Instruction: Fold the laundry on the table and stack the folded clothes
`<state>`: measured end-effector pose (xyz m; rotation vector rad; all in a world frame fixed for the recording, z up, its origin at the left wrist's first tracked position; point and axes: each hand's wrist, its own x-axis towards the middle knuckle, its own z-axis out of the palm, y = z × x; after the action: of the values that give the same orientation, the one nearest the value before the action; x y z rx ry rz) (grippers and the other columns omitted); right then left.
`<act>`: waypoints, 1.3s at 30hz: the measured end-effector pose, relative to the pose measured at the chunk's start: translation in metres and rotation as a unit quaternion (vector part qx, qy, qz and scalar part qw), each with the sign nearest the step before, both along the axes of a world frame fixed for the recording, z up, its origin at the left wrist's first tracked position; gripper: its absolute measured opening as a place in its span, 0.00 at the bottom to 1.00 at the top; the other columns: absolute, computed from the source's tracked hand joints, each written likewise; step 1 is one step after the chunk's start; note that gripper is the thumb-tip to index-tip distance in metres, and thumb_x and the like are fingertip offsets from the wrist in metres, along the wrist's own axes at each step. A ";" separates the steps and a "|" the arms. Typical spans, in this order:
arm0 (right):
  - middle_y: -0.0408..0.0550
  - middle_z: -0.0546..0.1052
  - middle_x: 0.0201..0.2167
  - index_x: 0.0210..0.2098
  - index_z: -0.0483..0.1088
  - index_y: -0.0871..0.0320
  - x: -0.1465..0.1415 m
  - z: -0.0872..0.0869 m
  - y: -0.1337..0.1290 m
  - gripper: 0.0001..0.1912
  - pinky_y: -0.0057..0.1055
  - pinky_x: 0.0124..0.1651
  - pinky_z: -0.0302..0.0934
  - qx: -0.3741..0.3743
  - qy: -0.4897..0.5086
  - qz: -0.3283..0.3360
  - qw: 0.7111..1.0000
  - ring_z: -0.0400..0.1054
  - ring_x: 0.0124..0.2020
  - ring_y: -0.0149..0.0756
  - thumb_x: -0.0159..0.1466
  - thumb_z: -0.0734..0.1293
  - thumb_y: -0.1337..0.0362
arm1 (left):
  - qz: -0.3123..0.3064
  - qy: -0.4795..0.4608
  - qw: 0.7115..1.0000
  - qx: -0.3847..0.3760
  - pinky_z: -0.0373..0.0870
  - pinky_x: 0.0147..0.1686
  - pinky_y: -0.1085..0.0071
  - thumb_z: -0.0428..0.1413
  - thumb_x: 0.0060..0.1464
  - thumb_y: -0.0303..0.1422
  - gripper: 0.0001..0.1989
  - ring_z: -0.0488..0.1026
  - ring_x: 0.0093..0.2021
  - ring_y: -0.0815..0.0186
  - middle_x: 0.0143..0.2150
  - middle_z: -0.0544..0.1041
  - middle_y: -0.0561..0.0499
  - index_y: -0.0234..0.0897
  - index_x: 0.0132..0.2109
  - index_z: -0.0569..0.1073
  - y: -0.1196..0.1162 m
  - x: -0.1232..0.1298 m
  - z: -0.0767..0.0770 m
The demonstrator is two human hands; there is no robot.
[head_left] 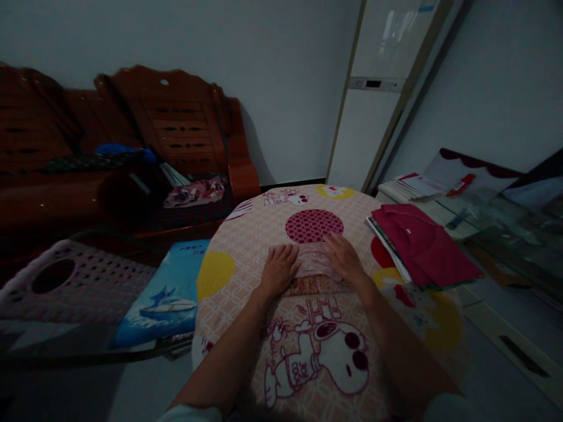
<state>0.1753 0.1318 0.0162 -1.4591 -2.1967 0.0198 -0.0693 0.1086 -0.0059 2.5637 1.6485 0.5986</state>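
Observation:
A pinkish folded cloth (314,262) lies on the round table, which has a patterned tablecloth (246,234) with cartoon dogs and coloured dots. My left hand (280,268) rests flat on the cloth's left end, fingers stretched out. On its right end lies my right hand (343,256), palm down with the fingers extended. An orange-brown patterned strip (319,286) shows along the cloth's near edge; whether it belongs to the same cloth I cannot tell.
Folded magenta clothing (424,243) is stacked at the table's right edge. A wooden sofa (180,129) stands back left, with a woven chair (74,281) and blue cushion (169,299) before it. A tall white air conditioner (369,117) stands behind; a glass-topped surface (519,228) is right.

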 end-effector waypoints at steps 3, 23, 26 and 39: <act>0.54 0.65 0.64 0.64 0.63 0.52 -0.004 -0.019 0.001 0.25 0.52 0.66 0.45 -0.025 -0.079 -0.006 0.997 0.56 0.64 0.49 0.71 0.56 0.55 | 0.004 0.014 1.000 0.007 0.50 0.66 0.46 0.45 0.66 0.42 0.25 0.57 0.68 0.50 0.68 0.63 0.43 0.42 0.66 0.62 0.000 0.000 -0.003; 0.56 0.60 0.67 0.68 0.56 0.53 -0.004 -0.032 0.003 0.29 0.53 0.67 0.41 -0.046 -0.140 -0.023 0.989 0.52 0.67 0.51 0.72 0.51 0.50 | 0.010 0.037 0.999 0.018 0.52 0.65 0.46 0.45 0.66 0.42 0.25 0.58 0.67 0.50 0.67 0.64 0.42 0.41 0.66 0.62 0.000 0.001 -0.002; 0.56 0.59 0.68 0.69 0.54 0.53 -0.006 -0.030 0.003 0.30 0.54 0.67 0.40 -0.062 -0.165 -0.029 0.984 0.50 0.68 0.51 0.72 0.50 0.49 | 0.018 0.060 0.998 0.022 0.52 0.65 0.47 0.43 0.67 0.43 0.25 0.58 0.67 0.51 0.67 0.64 0.43 0.41 0.67 0.61 0.000 0.002 -0.002; 0.55 0.54 0.70 0.70 0.51 0.53 -0.011 -0.016 -0.003 0.31 0.52 0.68 0.37 -0.099 -0.175 -0.036 0.979 0.47 0.70 0.50 0.72 0.46 0.48 | 0.017 0.087 0.995 0.040 0.53 0.65 0.48 0.41 0.67 0.43 0.26 0.58 0.67 0.51 0.68 0.64 0.44 0.40 0.67 0.61 0.004 0.001 -0.005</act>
<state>0.1644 0.1292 0.0005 -1.7636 -2.4763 -0.0463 -0.0686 0.1125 -0.0107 2.7200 1.7580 0.4648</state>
